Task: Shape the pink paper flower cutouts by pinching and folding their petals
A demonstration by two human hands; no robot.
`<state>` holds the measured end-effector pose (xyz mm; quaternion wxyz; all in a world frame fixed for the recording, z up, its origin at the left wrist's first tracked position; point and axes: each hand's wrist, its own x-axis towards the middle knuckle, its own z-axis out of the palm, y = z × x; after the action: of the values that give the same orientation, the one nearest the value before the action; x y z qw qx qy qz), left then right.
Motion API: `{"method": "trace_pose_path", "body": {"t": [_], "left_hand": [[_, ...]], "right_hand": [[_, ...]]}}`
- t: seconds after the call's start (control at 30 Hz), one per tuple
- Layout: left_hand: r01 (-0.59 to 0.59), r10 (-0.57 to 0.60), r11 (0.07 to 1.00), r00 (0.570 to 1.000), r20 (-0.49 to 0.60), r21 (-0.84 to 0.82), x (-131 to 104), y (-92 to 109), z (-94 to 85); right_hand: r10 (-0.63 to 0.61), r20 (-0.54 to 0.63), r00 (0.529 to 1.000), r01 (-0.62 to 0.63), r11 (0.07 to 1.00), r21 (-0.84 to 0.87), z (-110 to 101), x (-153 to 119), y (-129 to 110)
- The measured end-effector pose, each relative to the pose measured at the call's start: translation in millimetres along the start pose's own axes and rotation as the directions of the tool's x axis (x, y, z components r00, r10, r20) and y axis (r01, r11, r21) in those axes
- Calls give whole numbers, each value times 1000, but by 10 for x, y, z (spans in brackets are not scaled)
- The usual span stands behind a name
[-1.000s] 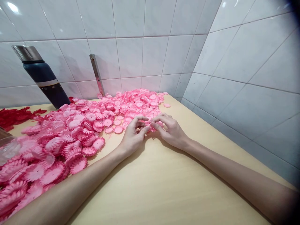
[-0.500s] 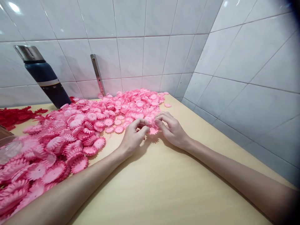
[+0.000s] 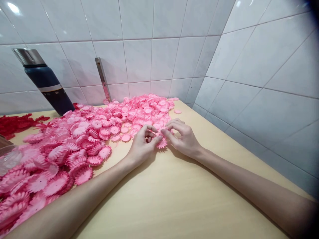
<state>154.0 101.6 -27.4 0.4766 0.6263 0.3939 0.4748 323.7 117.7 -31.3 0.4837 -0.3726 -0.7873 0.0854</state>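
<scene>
Between my two hands is a pink flower-shaped piece (image 3: 162, 143) with a fringed, petal-like edge, held just above the table. My left hand (image 3: 144, 142) pinches its left side between thumb and fingers. From the other side, my right hand (image 3: 183, 137) grips it with thumb and index finger, the remaining fingers curled. My fingertips cover the upper part of the piece. Just beyond and to the left lies a large pile of similar pink pieces (image 3: 97, 124), many with a small hole in the centre.
A dark blue bottle (image 3: 51, 84) with a steel cap stands at the back left. Red pieces (image 3: 17, 124) lie at the far left, near clear plastic (image 3: 10, 161). A metal strip (image 3: 101, 78) is fixed to the tiled wall (image 3: 138, 59) behind the wooden table (image 3: 174, 199).
The pink piece shows more of its fringed edge below my fingers. My right thumb has shifted left, closer to my left thumb. The pile looks unchanged.
</scene>
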Motion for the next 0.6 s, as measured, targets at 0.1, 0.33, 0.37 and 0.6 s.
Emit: {"method": "trace_pose_path", "body": {"t": [0.1,0.33,0.37,0.6], "left_hand": [[6,-6,1000,1000,7,3,-5,0,9],[15,-14,1000,1000,-19,27,-7,8,9],[19,-19,1000,1000,-18,22,-8,9,5],[13,-13,1000,1000,-2,11,-24,21,6]], "right_hand": [[74,-38,997,-73,997,40,6,7,19],[171,-202,964,-169,985,29,8,30,90],[171,-191,966,-166,985,44,7,26,75],[203,-102,974,-187,971,148,-2,23,100]]}}
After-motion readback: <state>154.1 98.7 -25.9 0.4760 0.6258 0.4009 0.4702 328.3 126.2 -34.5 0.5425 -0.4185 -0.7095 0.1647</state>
